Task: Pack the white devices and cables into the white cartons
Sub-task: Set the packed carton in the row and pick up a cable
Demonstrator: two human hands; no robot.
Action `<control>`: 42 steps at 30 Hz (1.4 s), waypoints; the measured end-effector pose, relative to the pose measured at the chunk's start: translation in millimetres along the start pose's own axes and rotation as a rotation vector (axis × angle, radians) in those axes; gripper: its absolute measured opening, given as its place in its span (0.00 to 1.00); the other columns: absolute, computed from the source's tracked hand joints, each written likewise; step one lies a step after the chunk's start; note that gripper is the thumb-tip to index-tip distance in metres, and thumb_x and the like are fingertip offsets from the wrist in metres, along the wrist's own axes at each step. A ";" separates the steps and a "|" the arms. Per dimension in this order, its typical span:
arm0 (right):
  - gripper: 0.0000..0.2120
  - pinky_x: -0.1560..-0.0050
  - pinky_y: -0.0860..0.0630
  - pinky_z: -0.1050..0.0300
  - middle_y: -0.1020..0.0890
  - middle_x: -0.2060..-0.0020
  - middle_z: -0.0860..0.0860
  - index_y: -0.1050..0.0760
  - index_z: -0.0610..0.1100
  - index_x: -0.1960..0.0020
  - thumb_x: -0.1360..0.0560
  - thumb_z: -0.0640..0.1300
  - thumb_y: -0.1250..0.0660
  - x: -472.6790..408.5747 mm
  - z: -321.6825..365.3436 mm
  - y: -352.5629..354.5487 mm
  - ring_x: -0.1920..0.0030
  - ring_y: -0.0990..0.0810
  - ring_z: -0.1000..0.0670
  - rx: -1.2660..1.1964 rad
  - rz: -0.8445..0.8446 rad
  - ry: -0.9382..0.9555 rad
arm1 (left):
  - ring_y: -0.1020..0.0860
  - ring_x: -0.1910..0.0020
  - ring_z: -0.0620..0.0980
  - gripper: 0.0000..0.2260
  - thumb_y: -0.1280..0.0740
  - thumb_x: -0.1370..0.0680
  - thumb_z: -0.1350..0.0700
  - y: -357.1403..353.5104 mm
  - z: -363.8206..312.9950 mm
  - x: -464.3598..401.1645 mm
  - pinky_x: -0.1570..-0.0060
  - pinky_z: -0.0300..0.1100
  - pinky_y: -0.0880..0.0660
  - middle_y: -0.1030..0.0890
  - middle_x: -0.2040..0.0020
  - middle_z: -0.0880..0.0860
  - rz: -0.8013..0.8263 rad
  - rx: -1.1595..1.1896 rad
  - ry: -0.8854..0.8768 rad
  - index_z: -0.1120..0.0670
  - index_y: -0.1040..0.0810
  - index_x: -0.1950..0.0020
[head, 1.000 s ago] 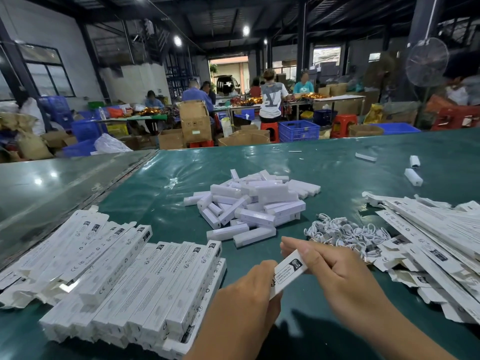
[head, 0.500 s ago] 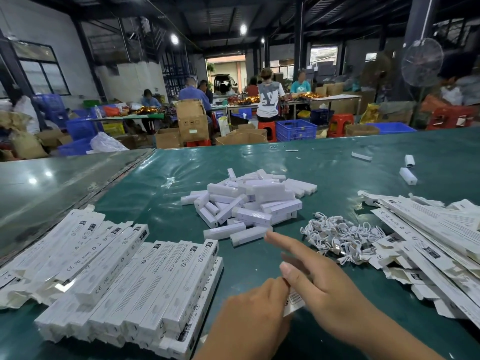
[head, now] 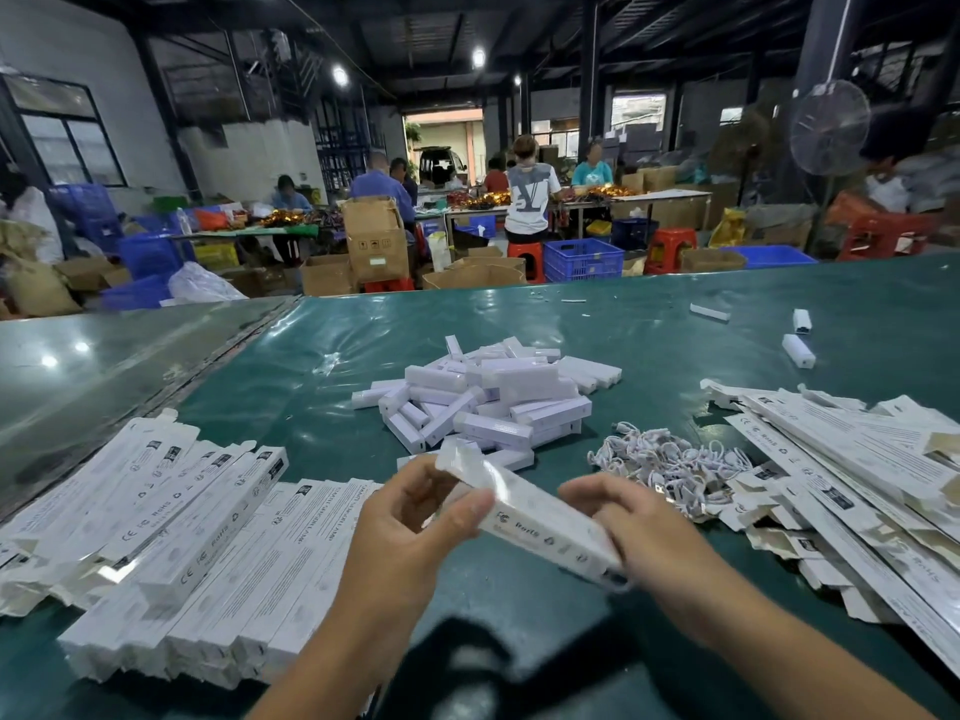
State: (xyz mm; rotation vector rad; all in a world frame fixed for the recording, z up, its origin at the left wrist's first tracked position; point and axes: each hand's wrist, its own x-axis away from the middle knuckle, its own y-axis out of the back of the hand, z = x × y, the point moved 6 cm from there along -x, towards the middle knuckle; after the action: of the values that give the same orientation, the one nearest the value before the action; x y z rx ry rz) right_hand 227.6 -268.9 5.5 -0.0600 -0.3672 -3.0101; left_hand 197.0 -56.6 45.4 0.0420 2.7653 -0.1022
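Step in hand: a single carton (head: 540, 522) is being shaped or opened, held up over the green table (head: 675, 345); by my reading it is not yet loaded.
Left hand (head: 410, 532): thumb and fingers pinch the carton's far end, at about 11 o'clock of the carton.
Right hand (head: 639, 527): fingers curl over the near end, at about 4 o'clock; the grip is partly blurred.
Carton: long, white, printed, tilted from upper left to lower right between both hands.
Devices (head: 493, 402): loose white heap at 12 o'clock from the hands, near.
Cables (head: 670, 462): tangled white pile at 2 o'clock, just beside the heap.
Flat cartons (head: 857, 470): unfolded stock spread at 3 o'clock.
Packed cartons (head: 218, 553): closed ones in rows at 9 o'clock.
Next move: likely needs one end flap open, then one hand free to reach to 12 o'clock for a device while the other keeps the carton steady.
Risk: a squeezed carton may buckle.
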 end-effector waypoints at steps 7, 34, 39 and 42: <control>0.09 0.41 0.25 0.55 0.16 0.46 0.52 0.22 0.46 0.40 0.18 0.44 0.37 -58.4 35.8 -22.2 0.45 0.19 0.50 0.631 -0.065 0.288 | 0.17 0.60 0.52 0.14 0.26 0.29 0.43 -15.8 -5.3 11.8 0.54 0.46 0.19 0.17 0.60 0.51 -0.019 0.020 -0.033 0.47 0.23 0.50; 0.11 0.74 0.33 0.59 0.26 0.69 0.47 0.22 0.53 0.51 0.28 0.58 0.28 -16.2 15.6 16.0 0.73 0.27 0.50 -0.324 -0.095 0.059 | 0.34 0.67 0.57 0.18 0.38 0.22 0.33 -44.4 11.0 29.6 0.66 0.57 0.33 0.31 0.67 0.48 0.236 -0.205 -0.034 0.49 0.26 0.52; 0.12 0.82 0.43 0.66 0.29 0.76 0.52 0.28 0.49 0.62 0.24 0.51 0.29 -12.5 28.3 53.2 0.79 0.36 0.54 -0.453 -0.256 0.100 | 0.19 0.65 0.54 0.17 0.34 0.25 0.31 -38.8 10.1 24.4 0.67 0.51 0.24 0.19 0.61 0.53 0.255 -0.365 -0.076 0.43 0.24 0.48; 0.15 0.83 0.45 0.68 0.32 0.77 0.52 0.30 0.48 0.67 0.27 0.51 0.28 -8.4 36.3 63.1 0.82 0.39 0.56 -0.528 -0.282 0.145 | 0.19 0.69 0.48 0.12 0.32 0.26 0.36 -30.4 8.8 19.1 0.70 0.40 0.23 0.17 0.62 0.53 0.139 -0.403 -0.085 0.41 0.23 0.49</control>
State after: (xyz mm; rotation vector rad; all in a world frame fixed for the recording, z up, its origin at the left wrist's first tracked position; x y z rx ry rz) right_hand 243.9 -320.2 55.3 0.1805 0.4766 -3.2670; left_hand 181.2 -87.2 32.3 0.1198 2.6356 0.4763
